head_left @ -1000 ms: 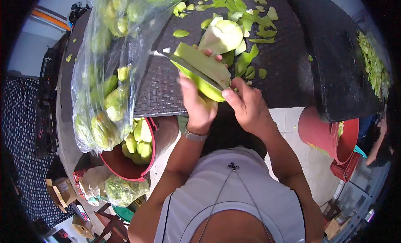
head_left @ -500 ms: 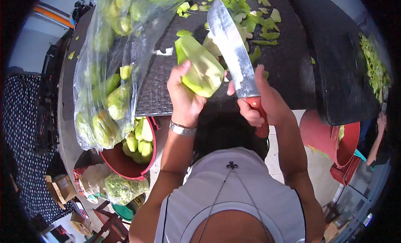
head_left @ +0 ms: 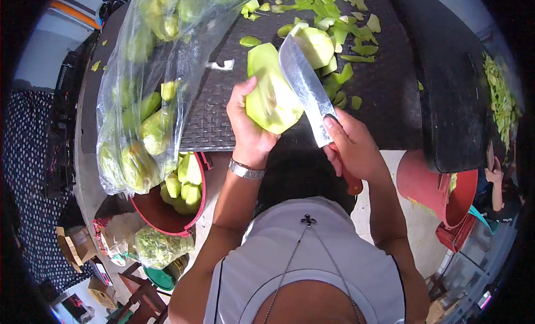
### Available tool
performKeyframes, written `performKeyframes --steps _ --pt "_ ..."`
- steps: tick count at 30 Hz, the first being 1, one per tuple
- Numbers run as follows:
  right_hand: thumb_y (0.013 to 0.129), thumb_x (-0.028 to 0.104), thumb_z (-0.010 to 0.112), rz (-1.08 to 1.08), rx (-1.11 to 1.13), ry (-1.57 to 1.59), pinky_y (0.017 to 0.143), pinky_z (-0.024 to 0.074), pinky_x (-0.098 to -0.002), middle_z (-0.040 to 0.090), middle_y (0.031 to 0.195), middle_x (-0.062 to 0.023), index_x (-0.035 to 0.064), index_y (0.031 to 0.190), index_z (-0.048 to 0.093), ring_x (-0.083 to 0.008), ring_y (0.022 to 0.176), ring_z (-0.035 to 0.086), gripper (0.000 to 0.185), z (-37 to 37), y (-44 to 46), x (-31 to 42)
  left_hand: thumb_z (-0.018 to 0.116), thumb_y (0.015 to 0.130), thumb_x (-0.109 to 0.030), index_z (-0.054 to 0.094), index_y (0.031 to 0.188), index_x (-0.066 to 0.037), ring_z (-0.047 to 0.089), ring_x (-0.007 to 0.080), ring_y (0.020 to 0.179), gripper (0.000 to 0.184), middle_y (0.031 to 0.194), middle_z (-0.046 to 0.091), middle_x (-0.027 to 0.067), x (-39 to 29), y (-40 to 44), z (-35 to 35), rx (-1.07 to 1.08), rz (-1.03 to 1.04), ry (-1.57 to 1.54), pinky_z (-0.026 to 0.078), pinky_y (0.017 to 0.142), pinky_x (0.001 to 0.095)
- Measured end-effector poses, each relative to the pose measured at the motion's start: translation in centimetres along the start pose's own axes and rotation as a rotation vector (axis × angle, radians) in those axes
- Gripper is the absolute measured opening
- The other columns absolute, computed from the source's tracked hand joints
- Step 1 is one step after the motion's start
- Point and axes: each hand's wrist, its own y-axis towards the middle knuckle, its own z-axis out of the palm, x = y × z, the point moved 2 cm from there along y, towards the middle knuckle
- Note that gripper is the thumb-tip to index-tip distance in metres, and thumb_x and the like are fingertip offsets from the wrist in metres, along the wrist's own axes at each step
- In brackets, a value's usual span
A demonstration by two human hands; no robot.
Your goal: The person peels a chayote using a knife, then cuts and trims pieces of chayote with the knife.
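Note:
My left hand (head_left: 249, 120) is wrapped round a pale green peeled fruit (head_left: 270, 93), its cut face turned up. In my right hand (head_left: 355, 145) is the red handle of a wide-bladed knife (head_left: 305, 81), whose blade lies along the right side of the fruit. Just behind, another peeled piece (head_left: 316, 47) rests on the dark woven table (head_left: 209, 120) among green peelings (head_left: 329, 12).
A clear plastic bag (head_left: 139, 112) of green fruits hangs over the table's left edge. Below it, a red bucket (head_left: 193, 218) holds peeled pieces. At the right are a black board (head_left: 454, 90), a red bin (head_left: 412, 176) and another person's hand (head_left: 494, 174).
The knife came off the fruit, swung upright to the right, and is now back beside the fruit, tilted left. My left hand has turned the fruit's cut face up.

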Motion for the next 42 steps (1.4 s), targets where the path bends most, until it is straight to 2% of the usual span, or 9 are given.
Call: performKeyframes --steps 13,18,23,29,34,35,39,40,42 --pt "0.112 0.027 0.042 -0.06 -0.014 0.106 0.041 0.0444 -0.0295 0.053 0.064 -0.002 0.0047 0.107 0.054 -0.0109 0.044 0.051 0.026 1.1 0.2 -0.5 0.059 0.096 -0.03 0.052 0.14 0.005 0.069 0.0339 0.111 0.057 0.123 0.068 0.0199 1.9 -0.4 0.2 0.0 0.273 0.068 0.055 0.102 0.049" --pt "0.111 0.025 0.046 -0.108 0.001 0.116 0.042 0.0443 -0.0313 0.056 0.064 -0.0042 0.0038 0.124 0.056 -0.0125 0.045 0.053 0.027 3.3 -0.1 -2.1 0.055 0.099 -0.038 0.05 0.142 0.004 0.069 0.0364 0.114 0.061 0.127 0.067 0.0226 1.7 0.0 -0.5 0.019 0.187 0.144 0.052 0.104 0.053" --pt "0.111 0.025 0.046 -0.211 -0.056 0.121 0.041 0.0435 -0.031 0.055 0.066 -0.0036 0.0037 0.124 0.056 -0.0111 0.045 0.052 0.027 2.7 1.0 -1.1 0.05 0.103 -0.044 0.051 0.142 0.005 0.07 0.037 0.111 0.061 0.127 0.067 0.0261 3.2 -0.1 -0.6 0.019 0.199 0.12 0.056 0.099 0.0494" --pt "0.113 0.031 0.042 -0.081 0.101 0.217 0.039 0.0432 -0.027 0.049 0.065 0.0 0.0057 0.118 0.055 -0.0093 0.044 0.048 0.029 2.7 0.6 -2.3 0.053 0.103 -0.04 0.052 0.14 0.004 0.071 0.035 0.107 0.057 0.124 0.069 0.0241 2.1 0.8 -0.5 0.044 0.168 0.2 0.057 0.097 0.0469" --pt "0.112 0.038 0.044 0.028 0.148 0.377 0.038 0.043 -0.026 0.049 0.064 0.0004 0.0075 0.117 0.054 -0.0085 0.042 0.046 0.032 1.5 1.1 -0.3 0.058 0.104 -0.035 0.053 0.143 -0.003 0.067 0.0231 0.112 0.05 0.128 0.066 0.0101 1.7 0.7 0.9 0.039 0.051 0.067 0.053 0.099 0.0379" --pt "0.112 0.038 0.044 -0.006 0.095 0.378 0.037 0.0428 -0.0258 0.05 0.064 0.0004 0.0077 0.116 0.053 -0.0085 0.042 0.046 0.032 1.2 1.3 -0.1 0.059 0.104 -0.04 0.06 0.134 -0.002 0.07 0.0243 0.107 0.049 0.122 0.07 0.01 1.3 0.8 1.5 -0.026 0.079 0.052 0.056 0.094 0.0395" --pt "0.111 0.04 0.047 -0.196 -0.225 0.329 0.035 0.0403 -0.0253 0.052 0.065 -0.001 0.0083 0.109 0.054 -0.0086 0.04 0.046 0.032 -1.2 2.2 2.2 0.058 0.103 -0.045 0.06 0.132 -0.002 0.069 0.0274 0.113 0.052 0.125 0.069 0.0125 -0.7 1.0 1.5 -0.001 0.143 -0.013 0.057 0.098 0.0461" --pt "0.11 0.039 0.05 -0.343 -0.305 0.259 0.036 0.0415 -0.0242 0.051 0.061 0.0008 0.0096 0.104 0.058 -0.0102 0.038 0.048 0.031 -2.3 2.8 2.5 0.058 0.103 -0.045 0.06 0.133 -0.002 0.069 0.029 0.114 0.052 0.126 0.068 0.0132 -0.8 0.9 1.4 -0.001 0.136 -0.042 0.057 0.099 0.0487" --pt "0.109 0.034 0.055 -0.529 -0.622 -0.178 0.045 0.0474 -0.0328 0.058 0.064 -0.0058 0.0062 0.111 0.058 -0.0157 0.048 0.059 0.028 -4.6 4.5 3.2 0.059 0.102 -0.045 0.059 0.134 -0.003 0.068 0.0321 0.115 0.053 0.127 0.068 0.0146 -0.9 0.9 1.4 0.003 0.114 -0.097 0.057 0.099 0.054"
